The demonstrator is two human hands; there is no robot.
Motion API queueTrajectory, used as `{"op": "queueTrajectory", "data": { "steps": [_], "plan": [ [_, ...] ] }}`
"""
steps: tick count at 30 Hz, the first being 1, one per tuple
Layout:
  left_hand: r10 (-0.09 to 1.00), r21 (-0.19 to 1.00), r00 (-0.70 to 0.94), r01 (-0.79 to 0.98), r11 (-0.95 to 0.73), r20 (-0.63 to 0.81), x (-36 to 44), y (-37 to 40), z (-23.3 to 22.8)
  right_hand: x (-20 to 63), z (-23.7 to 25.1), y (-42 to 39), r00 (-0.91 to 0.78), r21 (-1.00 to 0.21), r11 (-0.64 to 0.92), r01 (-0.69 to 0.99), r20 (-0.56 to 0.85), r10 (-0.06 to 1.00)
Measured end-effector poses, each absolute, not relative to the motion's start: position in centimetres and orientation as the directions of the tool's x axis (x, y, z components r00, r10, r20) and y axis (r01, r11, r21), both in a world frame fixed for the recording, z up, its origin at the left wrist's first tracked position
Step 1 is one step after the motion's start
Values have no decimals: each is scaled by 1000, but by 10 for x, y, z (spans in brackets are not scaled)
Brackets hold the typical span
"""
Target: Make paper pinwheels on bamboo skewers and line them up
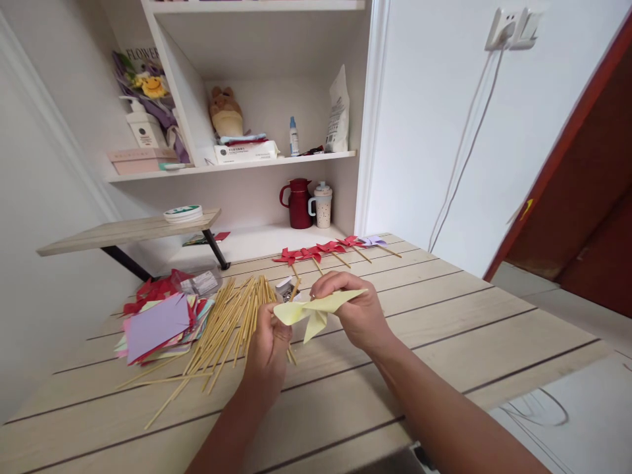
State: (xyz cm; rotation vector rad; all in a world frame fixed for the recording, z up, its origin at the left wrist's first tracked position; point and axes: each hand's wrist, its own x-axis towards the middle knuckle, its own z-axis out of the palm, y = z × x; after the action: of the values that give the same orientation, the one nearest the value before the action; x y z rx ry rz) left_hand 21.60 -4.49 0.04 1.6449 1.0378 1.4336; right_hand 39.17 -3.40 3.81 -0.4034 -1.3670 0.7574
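Note:
Between my hands is a pale yellow paper pinwheel, its blades folded and spread above the table. My left hand is closed on the pinwheel's left side, thumb at the paper's edge. A wooden stick shows above the paper by the left fingers; whether that hand grips it too I cannot tell. My right hand pinches the pinwheel near its middle and right blade, fingertips partly hidden by the paper. Just behind the hands stands a small open box of tiny metal pieces. Left of my left hand lies a heap of wooden sticks.
Cut paper sheets are stacked at the left, beside a clear plastic box. Finished red pinwheels and a lilac one lie along the back. A raised wooden stand and a shelf with a red jug stand behind.

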Motion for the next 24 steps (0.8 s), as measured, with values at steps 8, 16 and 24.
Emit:
{"op": "queueTrajectory", "data": {
  "steps": [8,16,24],
  "plan": [
    [931,941,141,-90,-326,336,214,-41,8,393,36,-33,-5,-662,704,-258,729,684],
    [928,938,140,-23,-346,345,210,-35,2,393,37,-34,-21,-667,703,-247,729,684],
    [914,923,160,31,-383,374,208,-38,-2,393,40,-37,-22,-678,698,-232,721,693]
  ]
}}
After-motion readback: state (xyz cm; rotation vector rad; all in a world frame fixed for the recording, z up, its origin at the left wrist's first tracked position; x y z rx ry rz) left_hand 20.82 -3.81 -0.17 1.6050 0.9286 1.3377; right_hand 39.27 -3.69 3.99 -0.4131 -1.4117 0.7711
